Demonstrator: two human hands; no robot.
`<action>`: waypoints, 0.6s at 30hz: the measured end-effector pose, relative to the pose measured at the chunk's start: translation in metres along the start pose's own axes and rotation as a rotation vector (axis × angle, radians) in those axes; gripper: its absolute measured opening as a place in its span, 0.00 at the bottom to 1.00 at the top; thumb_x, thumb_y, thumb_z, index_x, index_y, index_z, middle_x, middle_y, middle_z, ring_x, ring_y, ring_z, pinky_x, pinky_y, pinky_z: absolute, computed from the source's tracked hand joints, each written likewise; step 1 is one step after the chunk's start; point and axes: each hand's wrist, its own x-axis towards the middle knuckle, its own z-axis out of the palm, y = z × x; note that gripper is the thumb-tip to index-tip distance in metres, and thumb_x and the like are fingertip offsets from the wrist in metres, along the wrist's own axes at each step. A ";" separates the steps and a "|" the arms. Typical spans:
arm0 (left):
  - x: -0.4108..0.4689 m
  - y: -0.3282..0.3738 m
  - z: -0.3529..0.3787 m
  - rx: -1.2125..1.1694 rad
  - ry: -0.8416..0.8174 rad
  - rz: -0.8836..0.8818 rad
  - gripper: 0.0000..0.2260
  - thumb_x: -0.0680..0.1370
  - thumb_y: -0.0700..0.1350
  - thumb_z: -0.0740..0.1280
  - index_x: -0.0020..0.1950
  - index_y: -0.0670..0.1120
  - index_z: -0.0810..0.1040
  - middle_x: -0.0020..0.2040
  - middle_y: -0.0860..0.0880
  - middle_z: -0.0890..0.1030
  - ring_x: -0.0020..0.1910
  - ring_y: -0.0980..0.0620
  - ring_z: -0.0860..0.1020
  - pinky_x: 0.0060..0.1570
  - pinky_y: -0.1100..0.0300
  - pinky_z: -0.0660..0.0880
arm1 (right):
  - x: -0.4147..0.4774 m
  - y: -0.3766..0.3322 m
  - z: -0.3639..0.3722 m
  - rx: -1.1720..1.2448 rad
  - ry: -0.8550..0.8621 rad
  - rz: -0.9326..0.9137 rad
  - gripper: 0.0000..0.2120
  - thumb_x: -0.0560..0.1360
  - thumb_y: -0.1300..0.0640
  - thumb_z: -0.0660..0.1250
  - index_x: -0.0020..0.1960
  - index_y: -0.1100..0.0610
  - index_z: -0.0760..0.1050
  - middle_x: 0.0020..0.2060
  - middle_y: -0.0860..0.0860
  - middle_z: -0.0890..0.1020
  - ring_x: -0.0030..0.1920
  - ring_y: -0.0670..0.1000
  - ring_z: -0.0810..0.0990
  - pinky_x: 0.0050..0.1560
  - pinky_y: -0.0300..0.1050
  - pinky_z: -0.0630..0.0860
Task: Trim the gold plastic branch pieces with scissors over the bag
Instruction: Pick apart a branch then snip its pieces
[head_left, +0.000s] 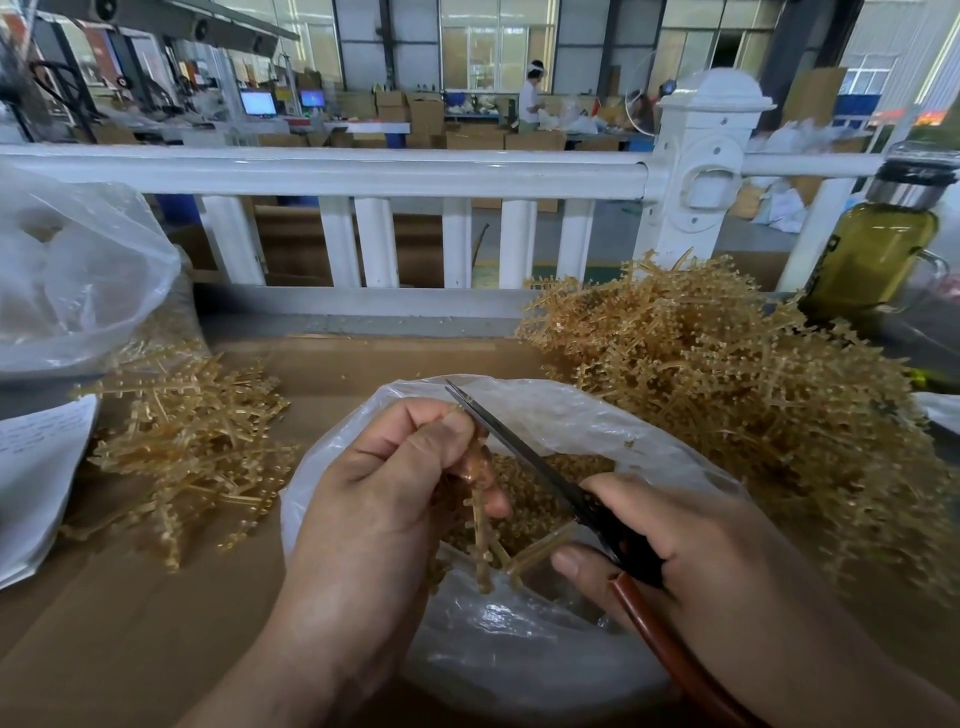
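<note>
My left hand (395, 483) grips a gold plastic branch piece (480, 540), whose studded stem hangs down over the open clear bag (519, 660). My right hand (691, 566) holds the scissors (524, 457) by their dark and red-brown handles. The blades point up and away to the left, lying close together right beside my left thumb and the top of the branch. Gold cut bits (540, 493) fill the bottom of the bag between my hands.
A big heap of gold branches (727, 395) lies at the right, a smaller pile (192, 447) at the left, all on brown cardboard (130, 623). A clear bag (78, 275) and white paper (36, 467) sit far left. A white railing (363, 171) stands behind; a bottle (872, 249) at right.
</note>
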 end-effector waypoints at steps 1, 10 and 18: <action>0.000 0.000 0.000 -0.003 0.000 -0.002 0.07 0.75 0.47 0.67 0.39 0.47 0.79 0.34 0.45 0.77 0.32 0.48 0.77 0.33 0.58 0.76 | 0.000 0.000 0.000 0.001 -0.004 0.001 0.25 0.71 0.26 0.53 0.54 0.41 0.74 0.37 0.39 0.78 0.41 0.41 0.77 0.41 0.39 0.72; -0.001 -0.001 0.001 -0.041 0.025 -0.038 0.06 0.75 0.47 0.68 0.41 0.44 0.80 0.33 0.44 0.77 0.31 0.48 0.77 0.32 0.59 0.76 | 0.000 -0.002 -0.003 -0.027 -0.024 0.018 0.28 0.71 0.27 0.52 0.50 0.47 0.77 0.33 0.43 0.77 0.37 0.43 0.77 0.39 0.42 0.72; -0.003 0.002 0.004 -0.028 0.062 -0.056 0.06 0.73 0.47 0.69 0.39 0.46 0.80 0.34 0.44 0.78 0.31 0.48 0.78 0.31 0.59 0.76 | -0.001 0.001 0.002 -0.002 -0.015 0.026 0.28 0.69 0.24 0.51 0.53 0.43 0.75 0.37 0.41 0.79 0.41 0.40 0.77 0.44 0.42 0.72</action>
